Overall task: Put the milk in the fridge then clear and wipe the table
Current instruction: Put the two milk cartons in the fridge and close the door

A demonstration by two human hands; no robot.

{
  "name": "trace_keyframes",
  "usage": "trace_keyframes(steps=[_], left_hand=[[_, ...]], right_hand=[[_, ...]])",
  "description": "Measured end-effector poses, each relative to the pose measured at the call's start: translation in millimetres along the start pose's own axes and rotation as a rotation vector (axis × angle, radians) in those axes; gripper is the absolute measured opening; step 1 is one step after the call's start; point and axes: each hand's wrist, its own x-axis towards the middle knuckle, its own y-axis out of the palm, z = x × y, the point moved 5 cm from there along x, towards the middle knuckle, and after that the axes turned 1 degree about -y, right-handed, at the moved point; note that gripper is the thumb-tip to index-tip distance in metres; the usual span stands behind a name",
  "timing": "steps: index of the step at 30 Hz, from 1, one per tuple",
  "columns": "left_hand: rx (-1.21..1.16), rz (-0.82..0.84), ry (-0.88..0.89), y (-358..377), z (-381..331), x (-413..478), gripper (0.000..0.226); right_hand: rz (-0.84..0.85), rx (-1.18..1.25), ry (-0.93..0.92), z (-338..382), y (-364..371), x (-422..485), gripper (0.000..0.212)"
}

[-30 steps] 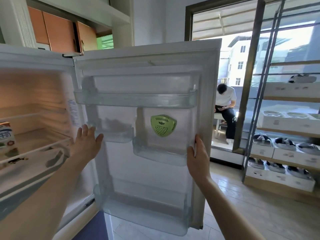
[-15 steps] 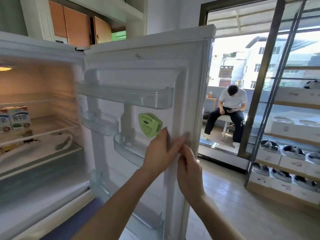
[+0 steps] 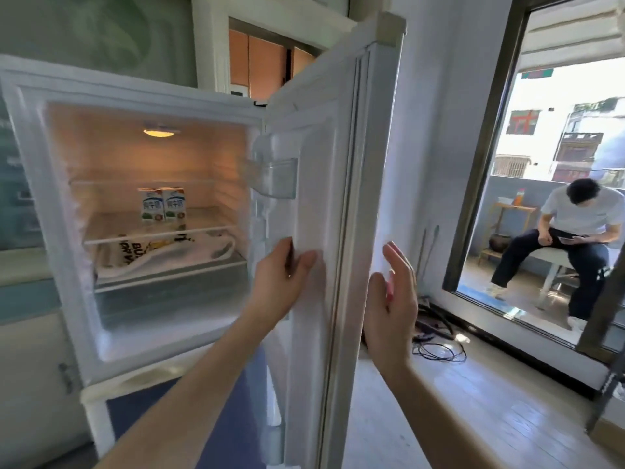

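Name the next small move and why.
Probably swing the fridge door shut with the right hand, drawing the left hand clear: both milk cartons stand on the shelf, and the left hand holds the open door's inner side.

Milk cartons [image 3: 163, 205], far fridge shelf [image 3: 111, 228]: blue Chinese characters, too small to read surely; white bag [image 3: 203, 252] beneath: black "BU", remainder folded, illegible.
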Motion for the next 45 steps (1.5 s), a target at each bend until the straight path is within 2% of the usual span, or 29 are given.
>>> trace_keyframes(steps=[3,5,8,12,15,19,22,26,29,35,41,45], left_hand=[[0.019,-0.028,-0.020,-30.8,7.8,-7.5,0.023],[0.061,-0.062,-0.026,-50.0,11.0,-11.7,0.019],[0.115,-0.126,-0.064,-80.1,20.1,-16.2,0.028],[0.100,-0.144,-0.140,-118.7,42.3,-17.7,0.024],[0.031,-0.169,-0.188,-141.5,53.5,-18.7,0.022],[-0.232,-0.162,-0.214,-173.0,71.0,-21.9,0.027],[-0.259,-0.126,-0.144,-199.2,83.0,-21.1,0.036],[-0.228,-0.102,-0.047,-228.5,95.8,-11.1,0.035],[-0.192,-0.125,-0.081,-250.6,121.5,-2.2,0.041],[-0.078,-0.222,-0.158,-292.2,167.2,15.4,0.013],[0.058,-0.327,-0.181,-328.6,205.0,36.1,0.040],[0.093,-0.386,-0.188,-339.7,221.0,48.3,0.040]], right_hand=[[0.192,0.121,0.140,-0.7,33.5,-15.6,0.050],[0.284,0.216,0.175,5.5,51.2,-25.9,0.046],[0.363,0.298,0.152,18.9,78.0,-40.9,0.040],[0.417,0.320,0.062,31.7,118.5,-62.2,0.038],[0.426,0.319,0.015,38.4,145.6,-76.9,0.037],[0.412,0.335,-0.022,48.2,183.8,-95.1,0.040],[0.389,0.326,-0.082,56.0,214.9,-104.9,0.043],[0.386,0.329,-0.095,64.6,261.5,-117.8,0.036],[0.383,0.343,-0.101,71.0,291.3,-127.2,0.045],[0.369,0.273,-0.143,66.4,341.9,-131.8,0.041],[0.338,0.060,-0.215,35.3,384.3,-99.3,0.043],[0.422,-0.091,-0.203,11.6,412.5,-82.8,0.048]])
